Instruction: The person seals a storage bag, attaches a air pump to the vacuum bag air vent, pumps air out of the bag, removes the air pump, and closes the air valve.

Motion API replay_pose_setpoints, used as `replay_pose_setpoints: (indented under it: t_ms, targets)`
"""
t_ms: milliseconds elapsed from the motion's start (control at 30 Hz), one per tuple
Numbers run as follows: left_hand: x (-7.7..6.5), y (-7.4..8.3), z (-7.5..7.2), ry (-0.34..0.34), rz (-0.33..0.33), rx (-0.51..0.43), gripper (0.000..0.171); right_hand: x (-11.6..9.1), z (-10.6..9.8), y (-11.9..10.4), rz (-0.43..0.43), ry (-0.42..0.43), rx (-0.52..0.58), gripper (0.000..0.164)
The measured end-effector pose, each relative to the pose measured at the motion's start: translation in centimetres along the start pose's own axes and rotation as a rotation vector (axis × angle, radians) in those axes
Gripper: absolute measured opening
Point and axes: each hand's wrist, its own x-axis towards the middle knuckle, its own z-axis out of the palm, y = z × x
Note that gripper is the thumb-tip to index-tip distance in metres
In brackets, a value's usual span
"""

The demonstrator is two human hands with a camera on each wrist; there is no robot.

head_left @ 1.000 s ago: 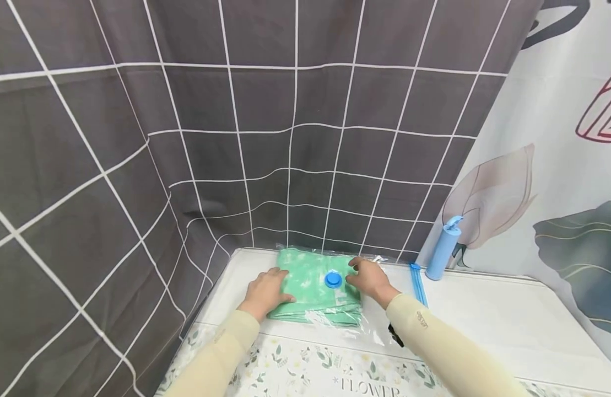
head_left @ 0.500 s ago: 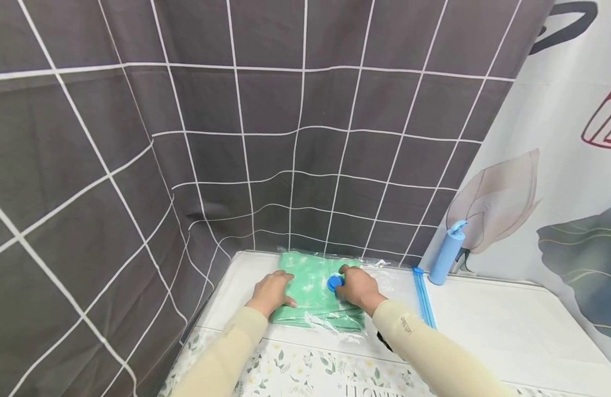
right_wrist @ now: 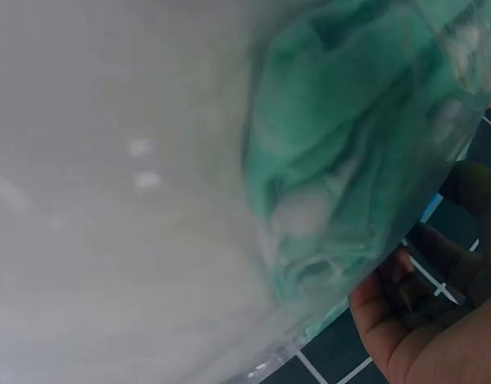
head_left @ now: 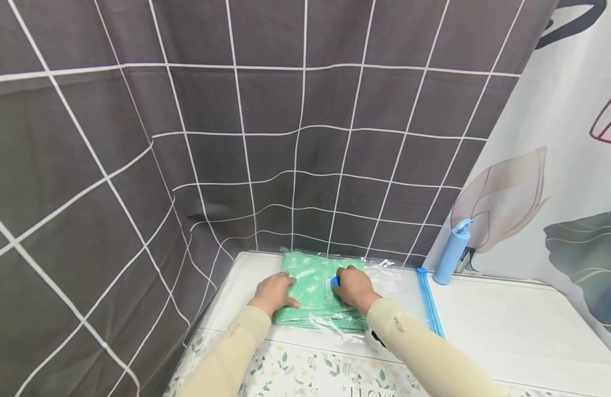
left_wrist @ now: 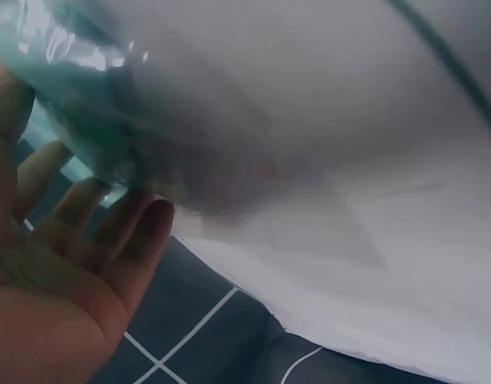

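Cloth (head_left: 305, 275), green with pale patches, folded into a flat stack inside a clear plastic bag (head_left: 399, 289), on a white desk (head_left: 518, 320).

Hands apart, one towards either side of the cloth. Left hand (head_left: 274, 294): at the cloth's left edge, touching the bag, fingers relaxed, thumb spread along the near side; same loose bend in the left wrist view, beside shiny plastic. Right hand (head_left: 355, 286): over the cloth's right half, fingers and thumb curled about a small blue cap (head_left: 334, 283). Most of the cap hidden by the hand, left side showing.

Right of the cloth: slack, glossy plastic, then a long blue strip (head_left: 430, 300) along the bag's end. Farther right of the cloth, past the strip: light-blue bottle (head_left: 453, 252), standing. Behind the cloth: dark curtain (head_left: 365, 99) with white grid lines. Nearer than the cloth: leaf-printed cover (head_left: 295, 364) with lettering. Cream sleeves (head_left: 429, 353) on both forearms. Right wrist view: cloth rumpled, seen through blurred plastic.
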Motion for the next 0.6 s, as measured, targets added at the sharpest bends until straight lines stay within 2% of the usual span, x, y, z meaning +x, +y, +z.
replay_pose_setpoints:
  t_ms: [133,200,233,333,433,500,600]
  targets:
    - [-0.8,1.2,-2.9,-0.064,0.012,-0.036,0.081,2.2,2.9,1.8,-0.032,0.012,-0.059,0.035]
    - [-1.1,1.6,-4.3,-0.109,-0.003,-0.077,0.077,2.8,3.5,2.1,-0.058,0.030,-0.077,0.032]
    - [-1.0,1.5,-4.5,-0.125,-0.009,-0.088,0.073,2.9,3.6,2.0,-0.068,0.038,-0.084,0.031]
    - [0.2,0.0,-3.1,-0.134,-0.031,-0.113,0.065,3.0,3.7,2.0,-0.092,0.072,-0.105,0.030]
    - [1.7,-1.4,-0.8,-0.099,-0.023,-0.090,0.063,2.7,3.5,1.9,-0.108,0.078,-0.098,0.029]
    - [2.3,-1.6,0.0,-0.078,-0.030,-0.085,0.064,2.4,3.4,1.8,-0.127,0.073,-0.087,0.027]
    - [2.4,-1.4,0.4,-0.058,-0.026,-0.038,0.066,1.7,2.8,1.7,-0.162,0.088,-0.082,0.024]
